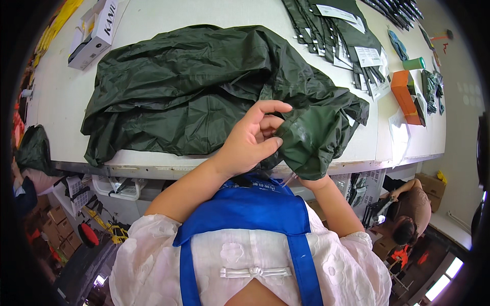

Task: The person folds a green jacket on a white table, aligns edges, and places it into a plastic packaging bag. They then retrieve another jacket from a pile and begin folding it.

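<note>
A large dark green garment [178, 86] of thin, shiny fabric lies crumpled across the white table. Its right part rises in front of me as a rounded green section [311, 135], held up over my right hand [312, 182]. Only the wrist and heel of that hand show; its fingers are hidden by the fabric. My left hand [255, 131] is at the left edge of this section. Its fingers are half curled, with thumb and forefinger apart and their tips at the cloth. I see nothing gripped between them.
A white box [94, 33] stands at the far left. Stacked dark green pieces with white paper labels [368, 57] lie at the far right, near an orange box [407, 97] and a green cylinder [414, 64]. Below the table edge are white baskets [118, 187]. A person [411, 211] bends at the right.
</note>
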`<state>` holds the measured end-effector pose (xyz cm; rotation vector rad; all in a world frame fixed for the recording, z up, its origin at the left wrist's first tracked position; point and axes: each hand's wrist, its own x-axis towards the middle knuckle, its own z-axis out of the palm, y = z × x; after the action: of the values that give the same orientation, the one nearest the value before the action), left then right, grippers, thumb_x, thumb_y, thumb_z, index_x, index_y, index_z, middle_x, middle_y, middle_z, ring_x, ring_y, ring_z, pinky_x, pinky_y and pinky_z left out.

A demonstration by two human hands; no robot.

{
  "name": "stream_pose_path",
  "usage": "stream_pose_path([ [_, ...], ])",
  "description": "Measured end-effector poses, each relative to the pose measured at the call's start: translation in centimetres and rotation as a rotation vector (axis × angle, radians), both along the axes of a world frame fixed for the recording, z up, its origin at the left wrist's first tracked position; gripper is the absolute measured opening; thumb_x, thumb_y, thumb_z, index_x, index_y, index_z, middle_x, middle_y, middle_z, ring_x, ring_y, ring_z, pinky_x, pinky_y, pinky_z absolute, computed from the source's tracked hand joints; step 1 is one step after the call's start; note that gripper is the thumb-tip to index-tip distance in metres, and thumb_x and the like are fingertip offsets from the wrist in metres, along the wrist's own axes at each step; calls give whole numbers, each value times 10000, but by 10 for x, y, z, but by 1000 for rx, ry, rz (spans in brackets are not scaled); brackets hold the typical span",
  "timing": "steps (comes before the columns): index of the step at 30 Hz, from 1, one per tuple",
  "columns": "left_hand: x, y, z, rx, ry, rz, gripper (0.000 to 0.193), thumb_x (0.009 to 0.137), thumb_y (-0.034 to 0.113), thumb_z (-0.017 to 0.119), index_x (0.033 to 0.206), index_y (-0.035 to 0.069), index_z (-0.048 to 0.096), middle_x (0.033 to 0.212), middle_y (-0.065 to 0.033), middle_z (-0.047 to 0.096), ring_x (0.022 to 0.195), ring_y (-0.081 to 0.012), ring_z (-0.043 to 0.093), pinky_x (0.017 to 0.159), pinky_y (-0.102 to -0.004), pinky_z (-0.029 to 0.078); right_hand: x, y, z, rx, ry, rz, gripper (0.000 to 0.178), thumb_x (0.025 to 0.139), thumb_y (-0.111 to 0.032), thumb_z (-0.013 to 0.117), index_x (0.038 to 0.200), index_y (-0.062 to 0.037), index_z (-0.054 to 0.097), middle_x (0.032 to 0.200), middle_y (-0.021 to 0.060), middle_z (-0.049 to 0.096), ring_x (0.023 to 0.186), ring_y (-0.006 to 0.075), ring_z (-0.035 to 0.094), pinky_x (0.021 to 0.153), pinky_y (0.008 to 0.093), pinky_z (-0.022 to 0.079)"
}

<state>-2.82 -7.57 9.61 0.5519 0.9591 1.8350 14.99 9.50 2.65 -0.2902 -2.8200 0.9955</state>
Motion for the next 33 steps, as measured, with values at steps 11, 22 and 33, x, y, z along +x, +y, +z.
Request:
stream_pose_path([
  [11,-87,-87,-101,-1180,1224,140,672,826,361,643,1375,57,400,1418,-178,405,1274,-383,408,1026,-467,380,-95,260,113,834,368,-631,268,869,-10,477,1067,-35,656,1176,204,576,1098,351,532,934,403,431],
  [22,-238,-167,-61,-1375,1374,401,928,762,120,699,1496,256,147,1407,-212,391,1288,-370,403,1042,-421,380,-269,6,-28,655,103,244,416,838,-152,586,1248,-123,521,1213,85,585,1179,271,515,1059,499,270],
  [33,-234,-200,-127,-1548,1476,361,539,769,163,695,1273,188,504,1037,-129,566,1008,-321,564,862,-430,472,-338,91,20,-803,-311,34,293,949,-272,564,1088,-18,608,981,-20,636,901,68,558,835,219,425],
])
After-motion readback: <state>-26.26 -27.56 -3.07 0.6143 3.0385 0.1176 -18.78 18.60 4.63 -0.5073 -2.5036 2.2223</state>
